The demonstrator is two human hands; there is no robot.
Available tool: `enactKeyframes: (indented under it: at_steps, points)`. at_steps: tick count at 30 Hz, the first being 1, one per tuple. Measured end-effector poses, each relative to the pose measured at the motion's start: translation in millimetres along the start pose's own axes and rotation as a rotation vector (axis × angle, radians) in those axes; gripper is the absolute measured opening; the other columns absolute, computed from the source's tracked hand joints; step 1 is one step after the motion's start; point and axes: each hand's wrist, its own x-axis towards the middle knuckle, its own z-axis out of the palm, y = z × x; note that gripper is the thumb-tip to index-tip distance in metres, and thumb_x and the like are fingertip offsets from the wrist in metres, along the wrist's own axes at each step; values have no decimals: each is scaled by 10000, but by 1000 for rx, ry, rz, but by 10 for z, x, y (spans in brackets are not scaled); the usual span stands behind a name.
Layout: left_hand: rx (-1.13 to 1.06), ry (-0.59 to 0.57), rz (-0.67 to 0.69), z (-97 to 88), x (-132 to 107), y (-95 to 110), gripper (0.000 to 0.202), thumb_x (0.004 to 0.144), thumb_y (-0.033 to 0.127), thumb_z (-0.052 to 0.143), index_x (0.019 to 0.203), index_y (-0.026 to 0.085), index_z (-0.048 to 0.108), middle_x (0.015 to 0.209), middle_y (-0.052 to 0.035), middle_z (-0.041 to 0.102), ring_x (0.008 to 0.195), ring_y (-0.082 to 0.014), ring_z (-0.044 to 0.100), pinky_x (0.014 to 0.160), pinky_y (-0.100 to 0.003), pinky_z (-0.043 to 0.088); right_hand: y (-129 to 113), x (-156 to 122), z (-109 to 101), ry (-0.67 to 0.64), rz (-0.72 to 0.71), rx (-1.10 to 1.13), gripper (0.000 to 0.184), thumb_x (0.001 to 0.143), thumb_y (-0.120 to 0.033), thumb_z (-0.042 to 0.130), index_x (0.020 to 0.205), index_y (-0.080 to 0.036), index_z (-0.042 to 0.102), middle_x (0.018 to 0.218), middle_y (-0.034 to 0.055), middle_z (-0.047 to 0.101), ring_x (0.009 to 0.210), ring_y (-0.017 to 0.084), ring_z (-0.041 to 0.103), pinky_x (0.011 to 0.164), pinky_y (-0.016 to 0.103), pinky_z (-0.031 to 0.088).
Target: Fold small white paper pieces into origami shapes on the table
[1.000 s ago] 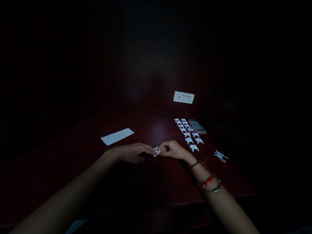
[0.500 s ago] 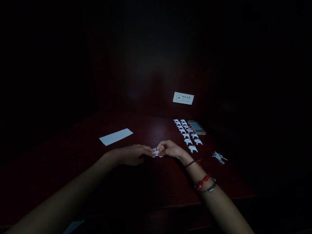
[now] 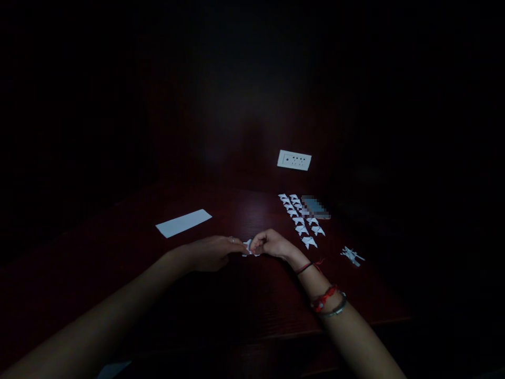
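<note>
A small folded piece of white paper point(image 3: 247, 246) lies on the dark red table between my hands, its middle and right side partly covered by fingers. My left hand point(image 3: 215, 252), with a ring on one finger, reaches in from the left and holds the paper's left edge with its fingertips. From the right, my right hand point(image 3: 273, 244) is curled, thumb and fingers pinching the paper's right part. Several similar folded white paper pieces point(image 3: 302, 230) stand in two slanting rows beyond my right hand.
A long white paper strip point(image 3: 183, 223) lies left of centre on the table. Thin paper scraps point(image 3: 352, 256) are heaped at the right. A blurred-out flat object point(image 3: 316, 207), perhaps a phone, lies beside the rows. On the back wall is a socket panel point(image 3: 294, 160). A pale sheet point(image 3: 113, 369) shows below the table's front edge.
The whole view has shifted slightly. My right fingers have curled a little further in over the folded paper, and both hands keep their hold on it.
</note>
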Motion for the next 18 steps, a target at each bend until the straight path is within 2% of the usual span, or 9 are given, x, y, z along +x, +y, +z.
enactKeyframes:
  at_steps: [4,8,11,18]
  points:
    - [-2,7,-30,55,15,-49,554,656,-18,350,1110,283,449,1163,27,459,1019,-160,450,863,-280,340,18,-126,-102,-15,-252,-389,163,703,-137,531,827,-146,638,756,28,589,678,99,517,631,218,395]
    - [-7,13,-30,103,31,-101,524,664,-6,351,1092,275,464,1163,25,459,1026,-164,446,869,-288,340,4,-220,-174,-71,-430,-668,254,748,-94,469,934,-193,610,868,33,583,780,98,519,720,211,386]
    - [-5,18,-26,96,43,-78,495,680,0,348,1077,267,473,1143,24,473,1007,-158,460,864,-279,345,-31,-235,-173,-131,-481,-749,276,739,-66,454,937,-181,608,867,34,586,782,98,524,732,207,392]
    - [-33,-2,-13,38,57,-55,507,648,-16,353,1057,254,484,1148,33,471,1037,-149,438,886,-271,330,-100,-283,-156,-170,-540,-807,306,732,-42,426,963,-153,594,903,56,580,817,109,523,759,224,389]
